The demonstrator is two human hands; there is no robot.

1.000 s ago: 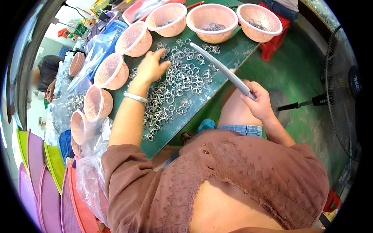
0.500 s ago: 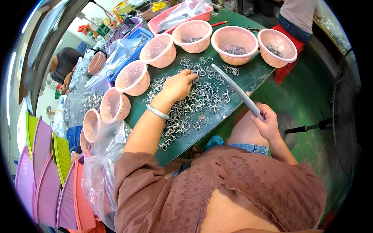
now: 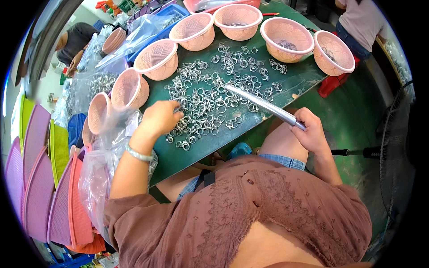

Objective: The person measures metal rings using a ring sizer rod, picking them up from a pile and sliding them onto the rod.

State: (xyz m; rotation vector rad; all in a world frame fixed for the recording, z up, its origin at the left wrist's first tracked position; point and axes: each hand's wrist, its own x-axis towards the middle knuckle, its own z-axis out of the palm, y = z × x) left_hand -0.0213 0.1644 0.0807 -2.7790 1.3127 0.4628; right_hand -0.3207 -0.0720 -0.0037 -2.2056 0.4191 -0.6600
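Many silver-coloured rings (image 3: 208,105) lie loose in a spread pile on the green table. My left hand (image 3: 161,118), with a pale bangle on its wrist, is at the pile's left edge. Its fingers are bent together among the rings, and whatever they pinch is too small to make out. Off the table's right edge, my right hand (image 3: 309,129) is closed round the thick end of a grey metal ring mandrel (image 3: 263,104). The mandrel slants up and left, its thin tip above the rings; no ring shows on it.
Pink plastic baskets (image 3: 287,39) line the far and left sides of the table (image 3: 187,158); some hold rings. Clear plastic bags (image 3: 114,134) crowd the left, above stacked purple and green baskets (image 3: 35,147). A fan (image 3: 393,147) stands right. Two other people sit nearby.
My left hand has moved left and nearer from the pile's middle to its left edge. The mandrel in my right hand is tilted lower. The whole view has shifted a little.
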